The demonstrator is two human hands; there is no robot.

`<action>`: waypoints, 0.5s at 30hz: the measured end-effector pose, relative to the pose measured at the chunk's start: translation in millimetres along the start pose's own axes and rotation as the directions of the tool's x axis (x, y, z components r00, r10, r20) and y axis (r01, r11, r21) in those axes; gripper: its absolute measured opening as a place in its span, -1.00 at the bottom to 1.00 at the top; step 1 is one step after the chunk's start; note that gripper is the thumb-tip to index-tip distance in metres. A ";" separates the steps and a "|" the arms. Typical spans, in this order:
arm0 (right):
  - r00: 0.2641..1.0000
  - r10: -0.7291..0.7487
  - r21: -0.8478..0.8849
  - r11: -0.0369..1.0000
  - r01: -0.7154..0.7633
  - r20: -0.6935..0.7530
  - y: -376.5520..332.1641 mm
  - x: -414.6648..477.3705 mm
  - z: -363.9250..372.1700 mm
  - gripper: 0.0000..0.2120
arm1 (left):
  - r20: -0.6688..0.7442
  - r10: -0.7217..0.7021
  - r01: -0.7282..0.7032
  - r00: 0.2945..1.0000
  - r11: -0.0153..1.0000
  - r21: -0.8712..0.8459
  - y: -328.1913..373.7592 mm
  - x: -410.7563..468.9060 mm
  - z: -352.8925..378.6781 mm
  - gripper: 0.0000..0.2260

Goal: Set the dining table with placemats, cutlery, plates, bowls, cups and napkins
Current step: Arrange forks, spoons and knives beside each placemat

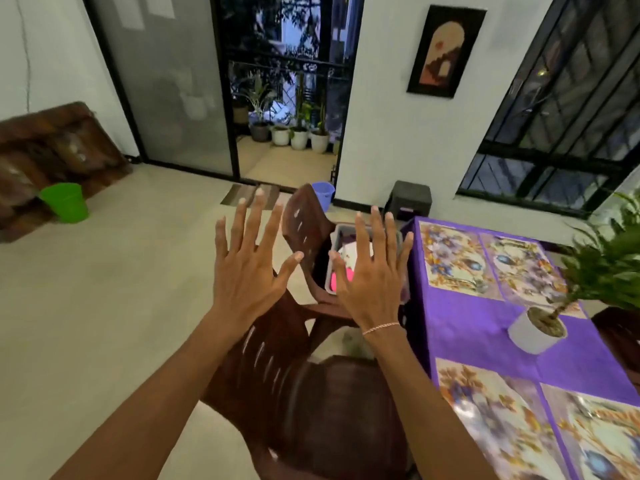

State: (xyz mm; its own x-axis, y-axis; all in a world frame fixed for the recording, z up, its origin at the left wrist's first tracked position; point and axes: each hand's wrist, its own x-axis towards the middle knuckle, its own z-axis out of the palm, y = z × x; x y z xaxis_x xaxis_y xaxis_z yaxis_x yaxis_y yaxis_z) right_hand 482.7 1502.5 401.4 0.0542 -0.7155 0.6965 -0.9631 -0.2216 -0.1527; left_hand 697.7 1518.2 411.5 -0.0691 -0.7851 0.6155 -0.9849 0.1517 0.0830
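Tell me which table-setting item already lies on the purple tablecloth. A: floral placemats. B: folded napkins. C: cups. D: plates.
A: four floral placemats lie flat on the purple tablecloth, two beyond the white plant pot and two nearer, while the left hand and right hand are spread and hold nothing.

Four floral placemats (457,258) lie on the counter (467,323), with one potted plant (530,336) between them. Left of the counter stand two brown chairs (311,410), and one grey tub (337,233) sits on the farther one. Beyond the counter's far end are one dark stool (410,199), one lavender bucket (323,192), one framed picture (446,50) and four balcony pots (299,138). Farther left of the counter are one green bucket (65,202) and one doormat (249,195).
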 end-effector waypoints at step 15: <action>0.981 0.042 -0.068 0.996 -0.056 -0.190 -179.3 209.2 85.3 -0.25 | -0.188 0.107 -0.126 0.976 0.988 -0.093 -224.4 211.6 14.1 -0.24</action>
State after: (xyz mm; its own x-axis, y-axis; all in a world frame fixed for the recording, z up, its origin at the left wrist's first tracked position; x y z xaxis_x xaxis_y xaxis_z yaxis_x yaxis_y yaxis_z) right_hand 689.2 1336.1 514.7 -0.0372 -0.5857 0.8097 -0.9803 -0.1357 -0.1432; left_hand 901.8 1309.5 512.1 -0.1431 -0.6370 0.7575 -0.9493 0.3047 0.0769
